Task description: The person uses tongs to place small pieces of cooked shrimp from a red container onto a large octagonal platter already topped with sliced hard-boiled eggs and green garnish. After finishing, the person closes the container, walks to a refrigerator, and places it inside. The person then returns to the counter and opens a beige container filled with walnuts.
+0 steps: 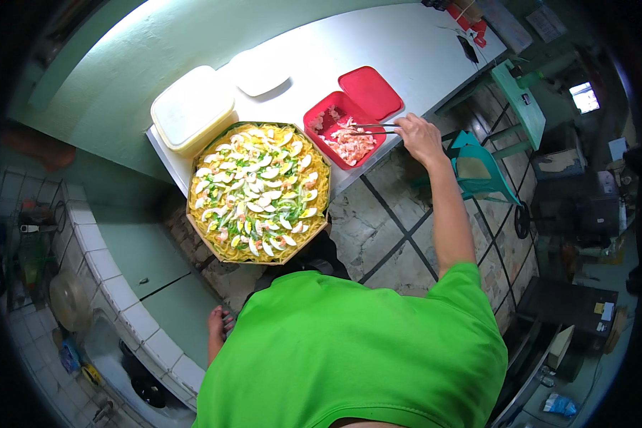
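My right hand point(419, 137) is closed around a pair of thin tongs point(376, 129). Their tips reach into a red square plastic container point(309, 116) that holds pink shrimp pieces point(352, 145). Left of it, a large octagonal tray point(210, 253) of yellow noodles projects past the table's near edge. Egg slices point(269, 173), chopped greens and pink bits cover the noodles. Low beside my body hangs my left hand point(222, 322), its fingers curled in; I see nothing in them.
The white table point(321, 46) also bears a red lid point(371, 93), a lidded cream tub point(194, 107) and a white lid-like piece point(259, 71). A green plastic chair point(481, 167) stands on the tiled floor at right. A tiled sink counter point(118, 289) runs along the left.
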A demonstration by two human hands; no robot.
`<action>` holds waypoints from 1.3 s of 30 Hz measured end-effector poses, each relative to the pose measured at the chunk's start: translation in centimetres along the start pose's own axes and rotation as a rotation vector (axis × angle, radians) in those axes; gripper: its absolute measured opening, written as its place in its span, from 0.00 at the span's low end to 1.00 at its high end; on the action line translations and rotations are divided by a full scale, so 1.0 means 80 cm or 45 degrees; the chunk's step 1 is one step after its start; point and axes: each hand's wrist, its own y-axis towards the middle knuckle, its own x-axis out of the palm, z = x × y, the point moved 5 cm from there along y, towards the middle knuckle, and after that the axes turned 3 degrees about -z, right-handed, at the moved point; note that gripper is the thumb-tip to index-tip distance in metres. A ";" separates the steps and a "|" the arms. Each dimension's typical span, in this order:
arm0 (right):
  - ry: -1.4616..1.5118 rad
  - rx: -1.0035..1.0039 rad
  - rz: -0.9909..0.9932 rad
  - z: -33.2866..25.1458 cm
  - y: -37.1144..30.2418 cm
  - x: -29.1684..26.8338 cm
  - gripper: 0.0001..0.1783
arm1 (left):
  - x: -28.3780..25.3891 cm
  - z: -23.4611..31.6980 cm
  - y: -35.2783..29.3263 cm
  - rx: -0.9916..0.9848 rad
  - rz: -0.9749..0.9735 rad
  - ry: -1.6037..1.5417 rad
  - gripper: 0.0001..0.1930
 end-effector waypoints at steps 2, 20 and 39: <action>-0.051 0.149 -0.051 0.010 -0.008 0.000 0.12 | 0.002 -0.003 -0.004 -0.020 0.024 0.014 0.21; -0.081 0.231 -0.087 0.005 -0.037 0.037 0.12 | 0.003 0.011 -0.005 0.034 -0.006 -0.017 0.22; 0.289 -0.486 0.212 -0.183 -0.160 0.027 0.13 | 0.010 -0.010 0.015 -0.040 -0.041 -0.098 0.19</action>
